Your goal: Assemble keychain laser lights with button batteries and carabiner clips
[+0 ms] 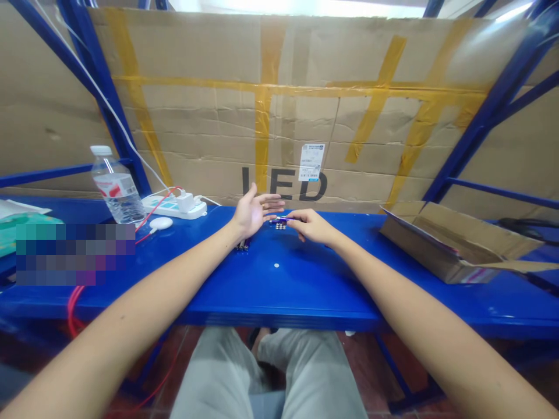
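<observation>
Grasps a slim purple object [283, 220] in the right hand [313, 226], holds the left hand [252, 215] spread, unladen; might scatter small shiny pieces [280, 227] between both by dipping too low.

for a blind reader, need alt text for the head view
A right hand holds a slim purple item near small shiny pieces on a blue table, the open left hand beside it; a cardboard box stands further right.
</observation>
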The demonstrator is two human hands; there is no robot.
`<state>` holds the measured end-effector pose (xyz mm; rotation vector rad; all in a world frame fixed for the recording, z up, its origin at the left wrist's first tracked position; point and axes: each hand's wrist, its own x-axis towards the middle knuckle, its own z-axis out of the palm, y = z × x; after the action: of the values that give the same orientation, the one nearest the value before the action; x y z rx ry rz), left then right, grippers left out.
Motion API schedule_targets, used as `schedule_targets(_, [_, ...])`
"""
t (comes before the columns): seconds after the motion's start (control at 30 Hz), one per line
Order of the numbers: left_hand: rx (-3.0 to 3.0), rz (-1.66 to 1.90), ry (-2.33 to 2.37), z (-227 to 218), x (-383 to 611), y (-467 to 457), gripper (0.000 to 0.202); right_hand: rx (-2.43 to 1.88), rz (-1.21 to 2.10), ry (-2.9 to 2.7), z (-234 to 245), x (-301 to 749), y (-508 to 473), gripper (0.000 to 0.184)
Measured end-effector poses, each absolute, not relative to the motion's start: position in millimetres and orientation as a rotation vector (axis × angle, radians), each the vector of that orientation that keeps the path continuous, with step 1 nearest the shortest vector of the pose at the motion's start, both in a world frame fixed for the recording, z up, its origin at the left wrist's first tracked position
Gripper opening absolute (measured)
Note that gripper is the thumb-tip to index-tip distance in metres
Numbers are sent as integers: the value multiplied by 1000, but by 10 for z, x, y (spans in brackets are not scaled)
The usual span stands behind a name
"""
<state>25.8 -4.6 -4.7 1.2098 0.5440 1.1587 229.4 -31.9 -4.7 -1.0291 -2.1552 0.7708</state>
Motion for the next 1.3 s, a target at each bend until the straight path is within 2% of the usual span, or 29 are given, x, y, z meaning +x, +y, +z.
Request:
schedule_targets(0.33, [1229,1116,532,-44,258,-49,76,-1043,768,-2177,-19,2271,-362,33])
schedule_targets(1.3, [1192,1075,490,-44,261,-49,78,-1043,747,-2160,-3,2281,-360,24])
